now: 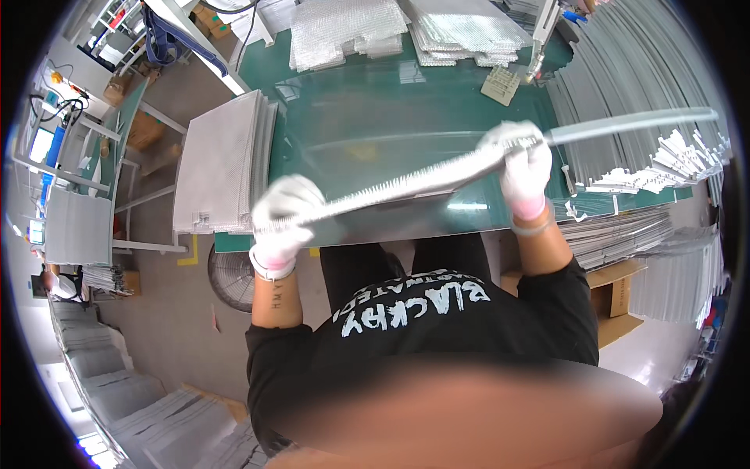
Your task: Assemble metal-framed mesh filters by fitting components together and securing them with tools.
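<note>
My left hand (284, 213), in a white glove, is closed round the left end of a long, thin white panel (414, 181). My right hand (522, 156), gloved too, grips it farther along. The panel is seen nearly edge-on above the green table (336, 117), its right side higher; a fine ribbed texture runs along its edge. Past my right hand a smooth pale grey strip (633, 125) stretches right; I cannot tell whether it belongs to the panel. Motion blurs both gloves, and the fingers' exact placement is partly hidden.
Left on the table lies a stack of pale flat sheets (219, 164). Bubble-wrap piles (348, 31) lie at the back, near a small beige card (500, 84). Tall grey stacks (633, 78) crowd the right. Below left stands a floor fan (230, 277); an open cardboard box (621, 301) sits lower right.
</note>
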Demonstrator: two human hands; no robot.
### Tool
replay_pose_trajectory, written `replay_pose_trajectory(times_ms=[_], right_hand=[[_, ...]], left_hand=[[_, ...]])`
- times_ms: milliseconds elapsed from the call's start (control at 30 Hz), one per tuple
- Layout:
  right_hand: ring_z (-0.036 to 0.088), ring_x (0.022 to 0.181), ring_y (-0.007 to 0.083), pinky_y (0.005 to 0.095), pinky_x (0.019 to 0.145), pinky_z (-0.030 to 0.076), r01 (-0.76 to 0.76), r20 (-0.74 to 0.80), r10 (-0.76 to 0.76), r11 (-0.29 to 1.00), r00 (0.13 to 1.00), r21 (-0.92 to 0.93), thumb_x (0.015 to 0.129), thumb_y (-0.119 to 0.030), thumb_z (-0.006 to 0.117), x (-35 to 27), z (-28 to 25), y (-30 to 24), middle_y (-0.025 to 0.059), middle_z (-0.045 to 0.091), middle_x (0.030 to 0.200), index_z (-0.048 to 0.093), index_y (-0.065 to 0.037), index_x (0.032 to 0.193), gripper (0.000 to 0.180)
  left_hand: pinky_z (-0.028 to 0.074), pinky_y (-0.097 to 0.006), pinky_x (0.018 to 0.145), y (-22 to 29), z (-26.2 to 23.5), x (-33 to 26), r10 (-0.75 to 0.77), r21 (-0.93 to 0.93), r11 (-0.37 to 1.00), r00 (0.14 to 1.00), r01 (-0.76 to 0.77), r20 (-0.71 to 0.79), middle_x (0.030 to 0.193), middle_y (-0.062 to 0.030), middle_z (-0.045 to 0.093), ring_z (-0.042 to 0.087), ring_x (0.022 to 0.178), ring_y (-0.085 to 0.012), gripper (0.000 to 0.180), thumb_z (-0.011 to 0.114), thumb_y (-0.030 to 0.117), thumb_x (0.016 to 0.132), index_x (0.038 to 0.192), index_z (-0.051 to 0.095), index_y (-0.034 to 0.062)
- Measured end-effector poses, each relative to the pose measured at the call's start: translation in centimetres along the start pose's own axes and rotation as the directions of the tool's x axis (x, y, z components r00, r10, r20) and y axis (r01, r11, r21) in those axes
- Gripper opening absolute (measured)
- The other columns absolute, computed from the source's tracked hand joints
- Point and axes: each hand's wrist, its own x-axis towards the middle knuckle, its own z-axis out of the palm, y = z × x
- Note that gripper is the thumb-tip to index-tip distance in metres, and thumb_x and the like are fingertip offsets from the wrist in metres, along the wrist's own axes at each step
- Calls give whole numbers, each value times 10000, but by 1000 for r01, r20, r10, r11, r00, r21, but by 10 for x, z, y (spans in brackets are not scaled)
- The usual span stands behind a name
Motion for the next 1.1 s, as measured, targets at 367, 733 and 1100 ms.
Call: replay_pose_trajectory(times_ms=[367, 733, 1100], right_hand=[[675, 696, 290, 395, 590, 534, 331, 326, -394, 915, 859, 231, 859, -233, 658, -81, -19, -18, 151, 682, 841, 551, -35, 862, 225], [657, 688, 278, 385, 598, 529, 199, 206, -235, 963, 950, 182, 873, -199, 652, -66, 0, -33, 138, 673, 792, 553, -45, 844, 186], [452, 681, 35, 206, 612, 400, -113, -156, 92, 984, 983, -136, 904, -37, 631, 46, 41, 0, -27, 568, 753, 571, -23, 814, 109]], left_hand=[[446, -424, 963, -83, -12, -68, -460, 676, 734, 776, 60, 432, 1162, -132, 613, 565, 1117, -331, 404, 619, 162, 804, 1201, 590, 95], [442, -382, 956, -78, -29, -85, -548, 798, 583, 799, 152, 249, 1147, -128, 614, 552, 1119, -308, 232, 604, 88, 799, 1023, 638, 42], [463, -267, 800, -13, -26, 31, 106, 338, 934, 812, 117, -574, 996, -119, 630, 588, 882, -168, 184, 540, -67, 829, 1001, 573, -10]])
